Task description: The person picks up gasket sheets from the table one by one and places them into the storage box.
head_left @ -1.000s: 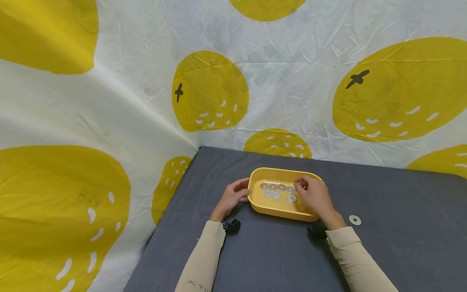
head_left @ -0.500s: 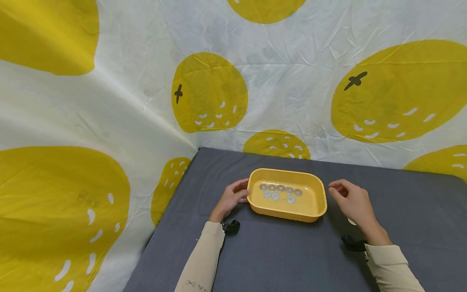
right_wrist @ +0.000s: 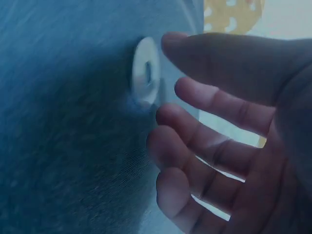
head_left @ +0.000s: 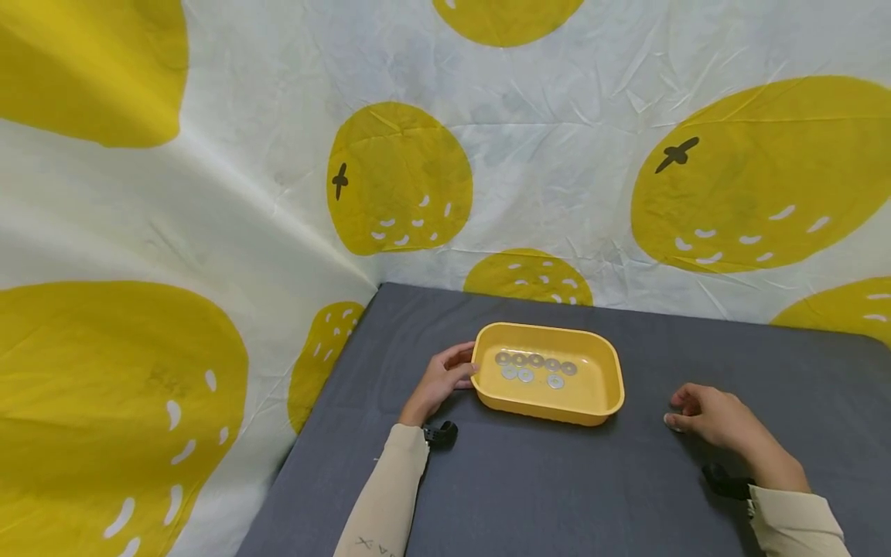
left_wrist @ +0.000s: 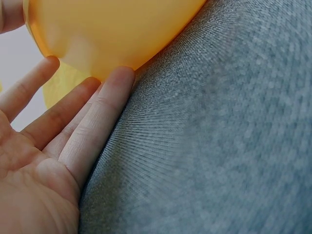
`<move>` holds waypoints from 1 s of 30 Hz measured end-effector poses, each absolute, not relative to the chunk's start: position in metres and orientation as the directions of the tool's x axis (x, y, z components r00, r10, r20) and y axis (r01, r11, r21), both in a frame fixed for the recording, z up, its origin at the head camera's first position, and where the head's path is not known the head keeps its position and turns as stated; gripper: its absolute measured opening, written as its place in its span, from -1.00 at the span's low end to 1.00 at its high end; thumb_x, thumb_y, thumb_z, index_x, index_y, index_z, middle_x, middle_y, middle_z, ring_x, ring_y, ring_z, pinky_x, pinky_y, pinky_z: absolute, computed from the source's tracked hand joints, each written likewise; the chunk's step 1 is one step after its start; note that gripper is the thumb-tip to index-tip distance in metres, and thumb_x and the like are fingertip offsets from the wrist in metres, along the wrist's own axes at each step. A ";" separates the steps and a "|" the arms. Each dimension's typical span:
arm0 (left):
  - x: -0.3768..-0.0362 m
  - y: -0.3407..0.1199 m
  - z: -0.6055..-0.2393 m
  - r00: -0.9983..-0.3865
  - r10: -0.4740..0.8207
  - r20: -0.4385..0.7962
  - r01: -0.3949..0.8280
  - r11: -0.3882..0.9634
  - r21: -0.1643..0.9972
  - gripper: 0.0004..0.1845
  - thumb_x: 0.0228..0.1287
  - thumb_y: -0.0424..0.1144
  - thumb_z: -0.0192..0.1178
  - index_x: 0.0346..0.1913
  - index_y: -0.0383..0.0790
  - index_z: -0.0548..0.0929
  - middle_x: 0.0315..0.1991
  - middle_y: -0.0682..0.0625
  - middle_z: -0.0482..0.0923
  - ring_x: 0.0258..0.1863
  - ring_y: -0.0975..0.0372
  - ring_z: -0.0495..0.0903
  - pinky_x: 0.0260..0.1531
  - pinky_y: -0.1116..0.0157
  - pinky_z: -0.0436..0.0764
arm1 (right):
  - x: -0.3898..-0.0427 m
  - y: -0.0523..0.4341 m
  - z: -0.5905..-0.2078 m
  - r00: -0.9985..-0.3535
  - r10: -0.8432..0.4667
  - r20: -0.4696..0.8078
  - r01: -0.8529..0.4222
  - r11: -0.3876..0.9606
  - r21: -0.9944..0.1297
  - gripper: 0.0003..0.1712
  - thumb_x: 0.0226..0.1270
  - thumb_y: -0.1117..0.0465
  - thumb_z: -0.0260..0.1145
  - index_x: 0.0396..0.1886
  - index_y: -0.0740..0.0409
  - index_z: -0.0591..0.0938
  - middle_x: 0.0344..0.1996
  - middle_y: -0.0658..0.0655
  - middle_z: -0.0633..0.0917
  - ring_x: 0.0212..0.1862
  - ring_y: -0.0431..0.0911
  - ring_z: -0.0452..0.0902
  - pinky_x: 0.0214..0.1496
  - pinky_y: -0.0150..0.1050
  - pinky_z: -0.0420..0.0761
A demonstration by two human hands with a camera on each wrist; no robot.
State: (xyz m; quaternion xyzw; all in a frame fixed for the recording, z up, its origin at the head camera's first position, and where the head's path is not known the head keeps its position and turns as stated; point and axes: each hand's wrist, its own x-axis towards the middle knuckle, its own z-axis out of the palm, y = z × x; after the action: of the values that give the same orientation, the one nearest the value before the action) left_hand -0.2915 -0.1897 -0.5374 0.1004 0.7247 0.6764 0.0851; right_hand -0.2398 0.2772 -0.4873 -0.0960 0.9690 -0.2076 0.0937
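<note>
A yellow tray (head_left: pixel 544 408) sits mid-table with several metal washers (head_left: pixel 532 365) lying in it. My left hand (head_left: pixel 465 371) rests at the tray's left end. In the left wrist view its straight fingers (left_wrist: pixel 97 112) lie against the tray's outer wall (left_wrist: pixel 112 34), with the thumb up by the rim. My right hand (head_left: pixel 678 411) lies low on the table, right of the tray. Its loosely curved fingers (right_wrist: pixel 195 97) spread around a single washer (right_wrist: pixel 145 78) flat on the grey cloth. I cannot tell whether they touch it.
The grey table (head_left: pixel 557 480) ends at its left edge against a white backdrop printed with big yellow fruits (head_left: pixel 400 178), which also hangs behind it. Black wrist mounts (head_left: pixel 440 433) sit at both sleeves.
My right hand has come out of the tray and moved right and down to the table, over the loose washer. The left hand and the tray have stayed put.
</note>
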 end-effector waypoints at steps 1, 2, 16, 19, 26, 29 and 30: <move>-0.291 -0.190 -0.537 -0.965 0.261 0.010 0.028 0.065 0.997 -0.46 0.43 -0.21 0.27 0.44 0.01 0.51 0.29 -0.11 0.59 0.15 0.09 0.67 -0.02 0.17 0.77 | -0.240 0.279 -0.488 -0.963 -0.224 -0.153 -0.143 0.899 -0.414 -0.56 0.27 -0.03 0.49 -0.15 0.25 0.63 -0.34 0.10 0.71 -0.29 -0.03 0.59 -0.28 -0.01 0.57; -0.291 -0.190 -0.538 -0.966 0.259 0.010 0.027 0.063 0.998 -0.46 0.42 -0.20 0.27 0.44 0.01 0.52 0.29 -0.11 0.59 0.14 0.10 0.68 -0.02 0.17 0.77 | -0.239 0.280 -0.490 -0.963 -0.222 -0.155 -0.142 0.901 -0.411 -0.55 0.26 -0.05 0.50 -0.17 0.24 0.63 -0.34 0.10 0.70 -0.29 -0.02 0.58 -0.28 -0.02 0.56; -0.292 -0.186 -0.539 -0.967 0.256 0.010 0.028 0.066 0.997 -0.45 0.42 -0.21 0.28 0.44 0.02 0.52 0.29 -0.11 0.59 0.14 0.10 0.68 -0.02 0.16 0.77 | -0.238 0.285 -0.495 -0.969 -0.205 -0.140 -0.132 0.903 -0.409 -0.66 0.26 -0.01 0.50 -0.36 0.14 0.62 -0.44 0.00 0.64 -0.37 -0.13 0.46 -0.33 -0.19 0.40; -0.292 -0.186 -0.538 -0.967 0.254 0.010 0.028 0.070 0.997 -0.46 0.43 -0.23 0.27 0.43 0.03 0.52 0.29 -0.10 0.59 0.15 0.10 0.68 -0.02 0.16 0.77 | -0.238 0.285 -0.495 -0.969 -0.209 -0.131 -0.137 0.898 -0.419 -0.69 0.26 0.04 0.50 -0.36 0.15 0.62 -0.44 -0.01 0.65 -0.37 -0.14 0.46 -0.33 -0.20 0.40; -0.292 -0.188 -0.537 -0.968 0.252 0.006 0.024 0.072 0.997 -0.47 0.43 -0.22 0.27 0.43 0.05 0.53 0.29 -0.08 0.59 0.15 0.11 0.68 -0.02 0.17 0.77 | -0.240 0.283 -0.496 -0.964 -0.221 -0.147 -0.136 0.886 -0.444 -0.73 0.29 0.13 0.47 -0.33 0.22 0.61 -0.42 0.04 0.65 -0.36 -0.14 0.48 -0.31 -0.20 0.43; -0.292 -0.188 -0.537 -0.969 0.248 0.008 0.026 0.070 0.997 -0.47 0.42 -0.21 0.28 0.42 0.07 0.53 0.30 -0.08 0.59 0.15 0.09 0.68 -0.03 0.17 0.77 | -0.240 0.281 -0.496 -0.962 -0.229 -0.146 -0.143 0.883 -0.447 -0.75 0.29 0.17 0.45 -0.31 0.25 0.59 -0.41 0.06 0.65 -0.36 -0.14 0.48 -0.31 -0.20 0.44; -0.292 -0.189 -0.537 -0.969 0.247 0.008 0.026 0.070 0.997 -0.47 0.42 -0.21 0.28 0.42 0.07 0.53 0.30 -0.08 0.59 0.16 0.08 0.68 -0.03 0.17 0.77 | -0.240 0.280 -0.496 -0.963 -0.230 -0.142 -0.145 0.883 -0.447 -0.76 0.29 0.19 0.45 -0.31 0.26 0.59 -0.41 0.06 0.65 -0.36 -0.14 0.48 -0.31 -0.20 0.44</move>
State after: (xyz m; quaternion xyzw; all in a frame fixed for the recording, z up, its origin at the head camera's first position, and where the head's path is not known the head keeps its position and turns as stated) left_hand -0.2921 -0.1888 -0.5370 0.0942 0.7268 0.6755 0.0818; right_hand -0.2403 0.2804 -0.4959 -0.0970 0.9655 -0.2218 0.0960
